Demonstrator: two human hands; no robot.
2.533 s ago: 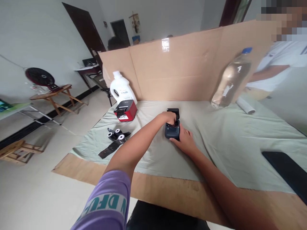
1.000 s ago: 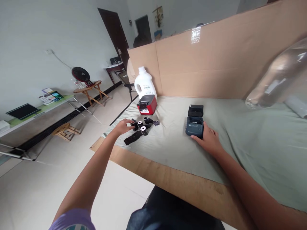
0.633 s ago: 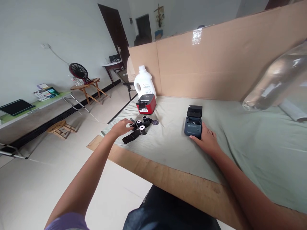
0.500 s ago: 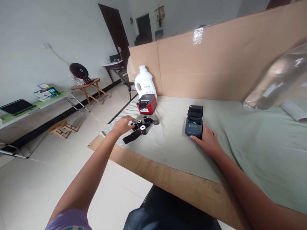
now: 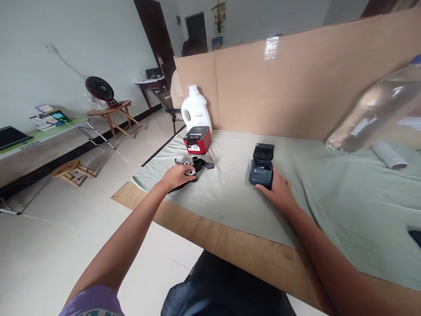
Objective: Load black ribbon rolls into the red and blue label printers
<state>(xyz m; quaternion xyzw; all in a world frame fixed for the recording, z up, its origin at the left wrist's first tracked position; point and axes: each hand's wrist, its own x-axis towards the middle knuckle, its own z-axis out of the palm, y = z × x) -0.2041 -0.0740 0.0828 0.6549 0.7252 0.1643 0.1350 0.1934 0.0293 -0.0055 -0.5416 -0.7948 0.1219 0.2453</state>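
At the left of the cloth, my left hand [image 5: 177,176] has its fingers closed around a small black roll with a white core [image 5: 190,172]. Beside and behind it stand other black rolls [image 5: 196,162], one with a loose black strip [image 5: 208,165] trailing right. Another strip is partly hidden under my hand. My right hand [image 5: 279,189] grips the right side of a dark blue-grey portable label printer [image 5: 261,175], thumb along its front edge. The printer's black lid [image 5: 264,151] is raised, showing the inner compartment.
A red and black label printer [image 5: 198,141] stands behind the rolls, with a white jug [image 5: 196,107] behind it. A cardboard wall [image 5: 272,92] closes off the back. To the right lean a clear plastic bottle [image 5: 368,114] and a white tube [image 5: 390,154]. The wooden edge [image 5: 210,226] runs in front.
My left hand has moved slightly right and closed on a black roll with a white core. My right hand stays on the printer, while the whole view has shifted a little.
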